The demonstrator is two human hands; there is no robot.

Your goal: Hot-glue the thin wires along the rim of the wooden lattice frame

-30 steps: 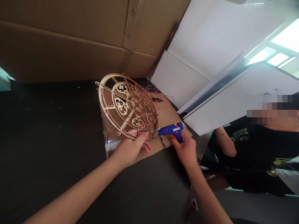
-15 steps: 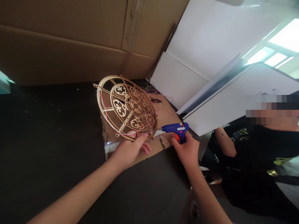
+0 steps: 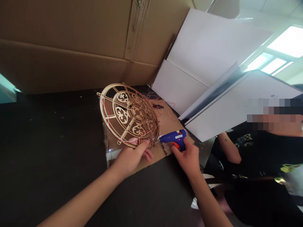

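My left hand point(image 3: 134, 153) grips the lower rim of a round openwork wooden panel point(image 3: 129, 125), thumb on top and fingers beneath. The panel is tilted, with scroll cut-outs and small tabs around its edge. Red and white wires point(image 3: 107, 118) run along its rim. In my right hand point(image 3: 188, 154) is a blue hot glue gun point(image 3: 172, 136), its small red light lit and my fingers around the handle at the orange trigger. The nozzle tip is at the panel's lower right rim; whether it touches I cannot tell. Under the panel lies a cardboard sheet point(image 3: 175, 121).
Loose thin wires point(image 3: 163, 105) lie tangled on the cardboard's far part. A dark table point(image 3: 59, 151) extends below, with a large cardboard wall point(image 3: 78, 66) behind it. White boards point(image 3: 180, 85) lean at the right, where another person point(image 3: 262, 154) in black is close by.
My right hand has moved the glue gun left and slightly down, bringing its nozzle to the panel's rim. My left hand keeps its hold. The whole view has shifted slightly.
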